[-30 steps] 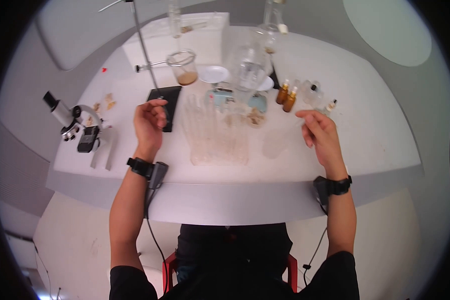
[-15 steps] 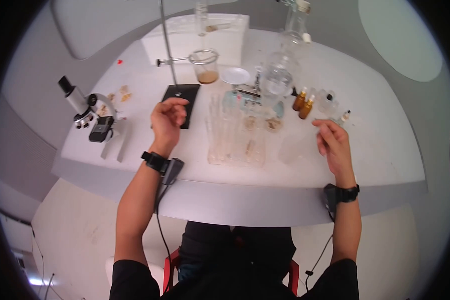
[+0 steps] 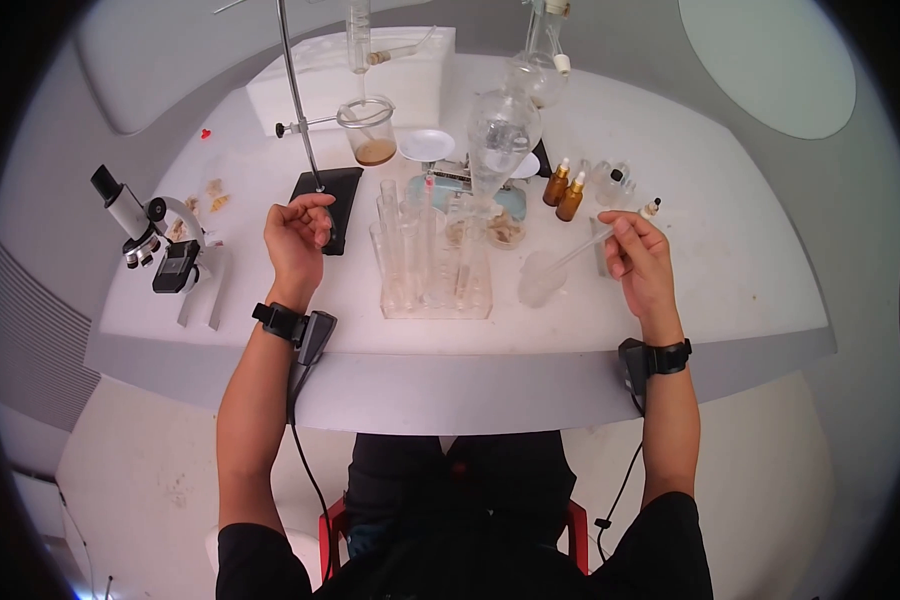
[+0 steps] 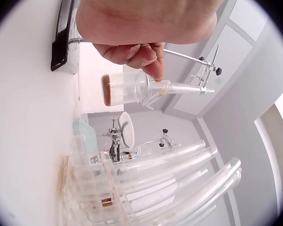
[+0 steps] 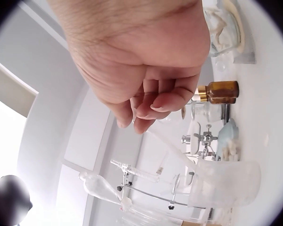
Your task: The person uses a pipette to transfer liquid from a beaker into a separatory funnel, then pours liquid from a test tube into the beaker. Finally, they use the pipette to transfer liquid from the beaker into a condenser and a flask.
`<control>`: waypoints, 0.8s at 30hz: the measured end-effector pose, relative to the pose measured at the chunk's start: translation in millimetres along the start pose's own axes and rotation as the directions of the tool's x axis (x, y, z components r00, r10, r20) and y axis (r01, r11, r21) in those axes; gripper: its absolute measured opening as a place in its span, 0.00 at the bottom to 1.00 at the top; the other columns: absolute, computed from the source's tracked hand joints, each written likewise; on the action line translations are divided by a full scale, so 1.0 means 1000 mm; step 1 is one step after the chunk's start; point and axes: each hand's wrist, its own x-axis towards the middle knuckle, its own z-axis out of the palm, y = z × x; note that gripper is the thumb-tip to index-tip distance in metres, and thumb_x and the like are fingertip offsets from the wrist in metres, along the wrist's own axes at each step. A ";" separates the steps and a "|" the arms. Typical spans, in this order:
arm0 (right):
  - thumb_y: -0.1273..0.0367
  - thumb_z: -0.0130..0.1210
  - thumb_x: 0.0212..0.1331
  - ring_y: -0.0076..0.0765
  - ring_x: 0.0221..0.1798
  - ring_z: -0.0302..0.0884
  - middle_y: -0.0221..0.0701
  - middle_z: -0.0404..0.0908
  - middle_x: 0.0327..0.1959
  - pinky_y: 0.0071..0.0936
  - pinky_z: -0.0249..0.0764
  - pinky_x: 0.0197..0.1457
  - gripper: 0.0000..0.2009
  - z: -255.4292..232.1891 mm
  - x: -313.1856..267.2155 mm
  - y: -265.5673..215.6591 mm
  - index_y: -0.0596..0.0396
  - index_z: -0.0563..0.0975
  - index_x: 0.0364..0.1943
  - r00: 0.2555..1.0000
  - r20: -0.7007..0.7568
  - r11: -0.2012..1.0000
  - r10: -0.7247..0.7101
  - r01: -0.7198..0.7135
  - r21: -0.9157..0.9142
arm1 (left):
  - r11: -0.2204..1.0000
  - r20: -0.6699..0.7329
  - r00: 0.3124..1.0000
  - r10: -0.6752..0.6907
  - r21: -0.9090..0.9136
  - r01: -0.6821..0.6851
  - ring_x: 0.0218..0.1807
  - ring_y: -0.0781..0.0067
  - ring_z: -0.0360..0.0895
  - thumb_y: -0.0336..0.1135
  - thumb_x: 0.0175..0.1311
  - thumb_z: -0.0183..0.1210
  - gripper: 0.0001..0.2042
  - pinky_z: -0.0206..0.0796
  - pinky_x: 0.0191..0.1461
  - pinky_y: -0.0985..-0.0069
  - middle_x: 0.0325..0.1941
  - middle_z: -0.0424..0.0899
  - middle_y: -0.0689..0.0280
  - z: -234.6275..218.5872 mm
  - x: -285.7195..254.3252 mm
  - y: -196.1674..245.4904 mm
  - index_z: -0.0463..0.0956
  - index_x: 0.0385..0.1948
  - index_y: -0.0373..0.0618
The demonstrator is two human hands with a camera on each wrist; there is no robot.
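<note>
The right hand (image 3: 638,262) pinches the upper end of a clear rod (image 3: 582,248), which slants down into a frosted plastic beaker (image 3: 542,280). In the right wrist view the right hand (image 5: 146,70) has thumb and forefinger on the rod (image 5: 172,148), whose other end is inside the beaker (image 5: 226,183). The left hand (image 3: 298,238) holds nothing, its fingers loosely curled, near the stand's black base (image 3: 342,190). Between the hands a clear rack (image 3: 436,306) carries several test tubes (image 3: 390,235). The left wrist view shows the left hand (image 4: 141,33) beside these tubes (image 4: 184,188).
A microscope (image 3: 135,225) stands at the left. Behind are a ringed beaker with brown liquid (image 3: 375,152), a white box (image 3: 420,85), a blue balance (image 3: 450,198) and a glass funnel (image 3: 503,135). Amber dropper bottles (image 3: 570,200) stand beyond the right hand.
The camera view has swung and steadied. Both hands keep about the same pose over the table; the rod at the right hand, blurred before, now shows clearly.
</note>
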 end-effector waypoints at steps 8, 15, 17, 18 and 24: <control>0.62 0.56 0.71 0.11 0.20 0.65 0.22 0.79 0.25 0.12 0.59 0.22 0.13 -0.005 0.002 0.004 0.57 0.81 0.49 0.997 0.066 0.998 0.029 -0.033 0.054 | 0.999 -0.047 0.998 0.047 -0.016 -0.048 0.21 0.77 0.63 0.40 0.67 0.32 0.25 0.55 0.26 0.81 0.22 0.76 0.64 0.000 -0.002 0.002 0.79 0.38 0.31; 0.63 0.58 0.69 0.11 0.20 0.66 0.24 0.80 0.26 0.12 0.60 0.23 0.14 -0.003 0.001 0.002 0.58 0.81 0.50 0.992 0.114 0.999 0.050 -0.052 0.014 | 0.999 -0.038 0.999 0.032 -0.006 -0.032 0.20 0.76 0.64 0.41 0.67 0.31 0.26 0.55 0.25 0.81 0.21 0.76 0.64 -0.001 -0.001 0.004 0.79 0.39 0.31; 0.64 0.58 0.69 0.12 0.21 0.66 0.24 0.80 0.27 0.12 0.61 0.23 0.14 -0.003 0.001 0.003 0.58 0.81 0.51 0.985 0.157 0.997 0.073 -0.067 -0.043 | 1.000 -0.068 0.998 0.017 0.023 -0.016 0.20 0.77 0.63 0.42 0.68 0.32 0.26 0.55 0.25 0.81 0.21 0.76 0.65 -0.001 -0.001 0.002 0.79 0.39 0.32; 0.64 0.58 0.69 0.12 0.21 0.66 0.24 0.80 0.27 0.12 0.61 0.23 0.14 -0.003 0.000 0.003 0.58 0.81 0.51 0.985 0.155 0.997 0.076 -0.071 -0.041 | 1.000 -0.068 0.998 0.013 0.024 -0.011 0.20 0.77 0.63 0.42 0.68 0.32 0.26 0.55 0.25 0.81 0.21 0.76 0.65 -0.001 -0.001 0.001 0.79 0.39 0.32; 0.66 0.57 0.69 0.13 0.21 0.67 0.24 0.80 0.27 0.13 0.61 0.24 0.13 -0.010 -0.001 -0.007 0.58 0.82 0.50 0.993 0.119 1.000 0.018 -0.017 -0.015 | 0.969 -0.040 0.979 0.198 0.161 -0.189 0.21 0.81 0.63 0.40 0.68 0.34 0.23 0.54 0.26 0.83 0.22 0.76 0.68 0.018 -0.014 0.019 0.80 0.38 0.34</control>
